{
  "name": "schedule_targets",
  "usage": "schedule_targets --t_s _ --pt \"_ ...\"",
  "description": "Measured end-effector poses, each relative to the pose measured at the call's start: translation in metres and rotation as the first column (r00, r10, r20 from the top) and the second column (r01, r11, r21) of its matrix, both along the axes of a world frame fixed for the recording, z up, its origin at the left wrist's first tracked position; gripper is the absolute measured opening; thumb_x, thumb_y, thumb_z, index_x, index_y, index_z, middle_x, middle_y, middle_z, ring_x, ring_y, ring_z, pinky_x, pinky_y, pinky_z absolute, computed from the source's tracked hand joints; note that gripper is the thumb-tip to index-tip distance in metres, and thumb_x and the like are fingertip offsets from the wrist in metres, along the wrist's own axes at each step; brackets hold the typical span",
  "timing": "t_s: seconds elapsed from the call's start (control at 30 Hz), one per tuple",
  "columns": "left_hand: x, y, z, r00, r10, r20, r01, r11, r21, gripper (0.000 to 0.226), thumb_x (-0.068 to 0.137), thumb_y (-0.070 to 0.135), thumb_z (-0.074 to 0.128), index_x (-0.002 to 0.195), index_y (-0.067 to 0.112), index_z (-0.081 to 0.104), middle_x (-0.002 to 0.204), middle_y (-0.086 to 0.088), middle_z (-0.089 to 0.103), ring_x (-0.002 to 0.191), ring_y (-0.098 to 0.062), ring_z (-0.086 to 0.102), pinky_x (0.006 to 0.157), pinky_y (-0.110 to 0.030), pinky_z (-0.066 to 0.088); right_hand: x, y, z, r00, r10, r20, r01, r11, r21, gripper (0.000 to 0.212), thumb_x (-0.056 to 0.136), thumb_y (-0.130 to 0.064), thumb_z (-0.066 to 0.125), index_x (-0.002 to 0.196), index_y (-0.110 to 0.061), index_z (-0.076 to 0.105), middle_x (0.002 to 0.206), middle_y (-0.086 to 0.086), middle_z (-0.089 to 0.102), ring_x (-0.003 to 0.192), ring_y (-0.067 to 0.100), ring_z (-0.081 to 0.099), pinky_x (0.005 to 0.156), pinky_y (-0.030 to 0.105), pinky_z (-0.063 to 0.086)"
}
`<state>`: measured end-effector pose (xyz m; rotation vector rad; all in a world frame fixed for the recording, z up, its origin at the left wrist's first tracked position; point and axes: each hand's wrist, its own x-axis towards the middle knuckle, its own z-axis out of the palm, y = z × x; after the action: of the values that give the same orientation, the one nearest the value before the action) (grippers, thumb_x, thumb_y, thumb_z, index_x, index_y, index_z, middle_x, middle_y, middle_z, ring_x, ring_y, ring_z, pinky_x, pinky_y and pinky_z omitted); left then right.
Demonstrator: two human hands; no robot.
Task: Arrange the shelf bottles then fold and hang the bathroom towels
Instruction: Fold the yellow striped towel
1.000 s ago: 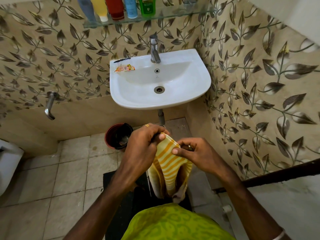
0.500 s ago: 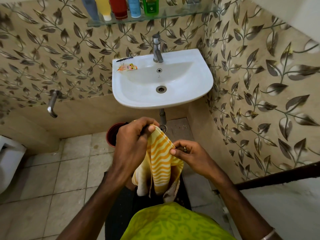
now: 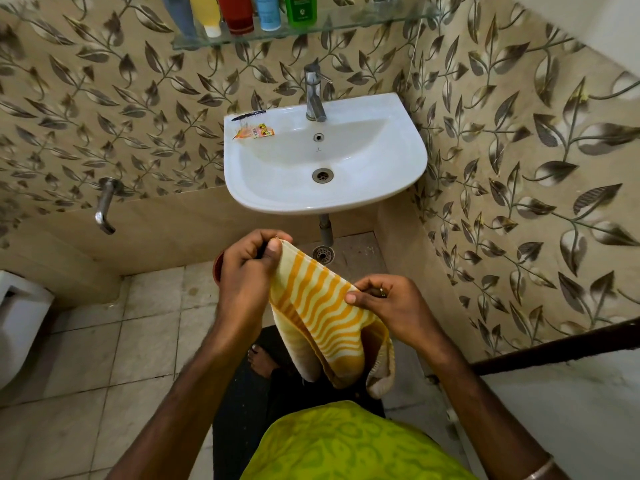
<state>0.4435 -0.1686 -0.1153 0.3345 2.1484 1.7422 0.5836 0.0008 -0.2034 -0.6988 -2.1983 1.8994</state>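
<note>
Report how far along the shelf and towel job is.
Done, apparently: bottles stand upright in a row on the glass shelf. In hand: left hand and right hand pinch the striped towel, partly folded. Left: finishing the fold and hanging it; no rail shows.

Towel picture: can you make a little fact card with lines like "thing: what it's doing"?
towel: yellow and orange stripes, held up in front of the sink, lower part hanging loose
left hand: pinches the towel's top corner
right hand: pinches the towel's edge lower down
sink: white, a small packet on its rim
glass shelf: bottles standing in a row
</note>
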Motion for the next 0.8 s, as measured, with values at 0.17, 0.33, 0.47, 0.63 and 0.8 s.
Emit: schedule_targets --t_s 0.17,0.33,0.47,0.63,0.8 --pt "0.0 0.009 -0.008 0.984 -0.106 -0.145 0.102 0.994 -0.035 0.019 0.081 0.034 0.059 0.074 0.018 0.068 0.07 0.012 0.066 0.071 -0.002 0.059 0.068 -0.032 0.047 -0.003 -0.009 0.008 1.0 -0.017 0.026 0.015 0.998 0.061 0.007 0.084 -0.027 0.082 0.087 -0.02 0.08 0.085 -0.004 0.08 0.082 0.012 0.076 0.081 0.048 0.062" --pt "0.009 0.016 -0.01 0.734 -0.616 -0.287 0.345 0.702 -0.623 0.085 0.059 0.091 0.054 0.12 0.034 0.065 0.099 0.013 0.068 0.09 -0.007 0.063 0.075 -0.031 0.056 -0.006 -0.011 0.015 1.0 0.007 -0.007 -0.006 0.987 0.16 0.004 0.086 -0.028 0.08 0.085 -0.024 0.079 0.08 -0.007 0.078 0.077 0.005 0.073 0.066 0.031 0.059" --pt "0.006 0.02 -0.019 0.587 -0.773 -0.24 0.342 0.506 -0.792 0.072 0.07 0.08 0.062 0.13 0.041 0.06 0.114 0.01 0.072 0.105 -0.015 0.067 0.085 -0.038 0.057 -0.005 -0.005 0.018 1.0 0.004 -0.024 0.0 0.982 0.187 0.008 0.084 -0.028 0.082 0.084 -0.02 0.08 0.077 -0.007 0.077 0.072 0.007 0.072 0.062 0.027 0.055" --pt "0.005 0.018 -0.017 0.557 -0.762 -0.331 0.348 0.576 -0.739 0.033 0.085 0.054 0.056 0.11 0.037 0.069 0.091 0.008 0.076 0.085 -0.016 0.071 0.069 -0.038 0.059 -0.001 0.0 0.011 0.998 0.069 -0.011 -0.068 0.994 0.088 0.018 0.082 -0.037 0.081 0.094 -0.023 0.08 0.089 -0.002 0.078 0.087 0.015 0.075 0.078 0.042 0.061" --pt "0.005 0.014 -0.009 0.555 -0.756 -0.346 0.335 0.585 -0.739 0.029 0.087 0.048 0.059 0.108 0.034 0.073 0.098 0.007 0.077 0.094 -0.018 0.071 0.076 -0.039 0.058 0.005 0.008 -0.002 0.978 0.195 0.07 -0.193 0.981 -0.028 0.017 0.089 -0.029 0.077 0.103 -0.019 0.077 0.098 0.0 0.079 0.093 0.015 0.075 0.084 0.035 0.061"
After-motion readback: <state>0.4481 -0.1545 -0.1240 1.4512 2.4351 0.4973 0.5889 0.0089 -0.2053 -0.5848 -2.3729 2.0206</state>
